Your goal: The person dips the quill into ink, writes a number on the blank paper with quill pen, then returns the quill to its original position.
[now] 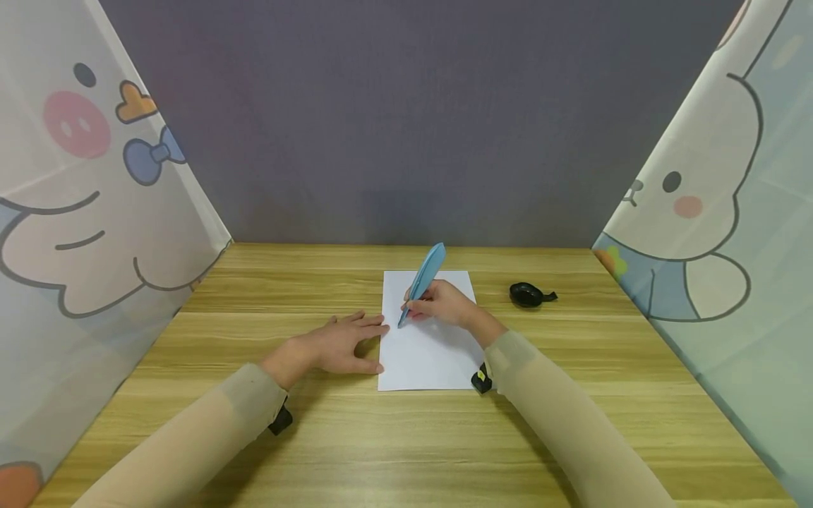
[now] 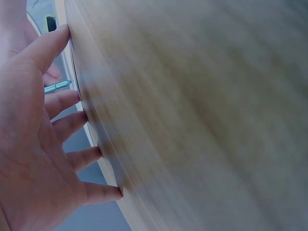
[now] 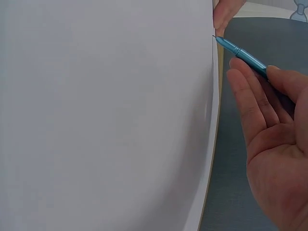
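Observation:
A white sheet of paper (image 1: pixel 432 363) lies on the wooden table. My right hand (image 1: pixel 447 303) is over its upper part and pinches a blue feather-shaped pen (image 1: pixel 428 274) between thumb and fingers. The pen's tip points down at the paper's left half, and its feather end leans up and away. In the right wrist view the metallic barrel (image 3: pixel 245 57) ends in a nib at the paper's surface; I cannot tell whether it has left a mark. My left hand (image 1: pixel 343 346) rests spread at the sheet's left edge, fingertips touching down and holding nothing.
To the right of the paper sits a small black oval object (image 1: pixel 527 295) with a short tail. A dark grey panel (image 1: pixel 413 127) rises behind the table (image 1: pixel 330 451). Cartoon-printed curtains (image 1: pixel 95 226) hang on both sides.

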Motion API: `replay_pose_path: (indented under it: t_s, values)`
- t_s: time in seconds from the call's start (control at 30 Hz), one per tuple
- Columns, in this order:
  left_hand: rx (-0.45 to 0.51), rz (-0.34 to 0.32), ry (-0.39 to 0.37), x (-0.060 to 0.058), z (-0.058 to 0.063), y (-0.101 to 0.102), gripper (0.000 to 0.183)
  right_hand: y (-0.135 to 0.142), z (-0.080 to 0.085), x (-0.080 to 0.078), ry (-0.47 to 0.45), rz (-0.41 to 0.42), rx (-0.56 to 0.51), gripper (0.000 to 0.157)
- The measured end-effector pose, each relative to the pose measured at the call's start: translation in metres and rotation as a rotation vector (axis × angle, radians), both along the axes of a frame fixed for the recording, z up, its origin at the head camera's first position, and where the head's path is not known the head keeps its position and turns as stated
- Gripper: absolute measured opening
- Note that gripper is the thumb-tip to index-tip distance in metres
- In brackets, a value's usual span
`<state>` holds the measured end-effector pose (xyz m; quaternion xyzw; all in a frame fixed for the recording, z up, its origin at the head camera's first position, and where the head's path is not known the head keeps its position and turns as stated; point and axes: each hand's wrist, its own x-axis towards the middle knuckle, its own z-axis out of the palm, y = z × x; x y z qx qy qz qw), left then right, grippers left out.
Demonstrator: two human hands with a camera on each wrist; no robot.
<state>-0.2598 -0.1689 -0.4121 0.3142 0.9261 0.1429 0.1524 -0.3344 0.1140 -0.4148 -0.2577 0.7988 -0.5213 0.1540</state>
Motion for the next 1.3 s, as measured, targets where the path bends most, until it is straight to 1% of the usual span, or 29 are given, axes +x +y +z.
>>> replay_pose_path:
  t_s: [0.53,0.87,1.1,1.3]
  values:
    - [-0.011,0.003,0.005,-0.001,-0.001,-0.001,0.086,0.005,0.003,0.013,-0.022,0.025,0.03,0.02]
    - [-0.008,-0.001,0.003,-0.002,-0.003,-0.002,0.085,0.012,0.0,0.019,-0.039,0.068,0.018,0.02]
    - [-0.008,-0.006,0.004,-0.003,-0.005,-0.002,0.086,0.018,0.002,0.028,-0.055,0.074,0.021,0.021]
    - [-0.014,-0.005,0.002,-0.003,-0.004,-0.001,0.087,0.024,0.0,0.032,-0.065,0.084,0.016,0.021]
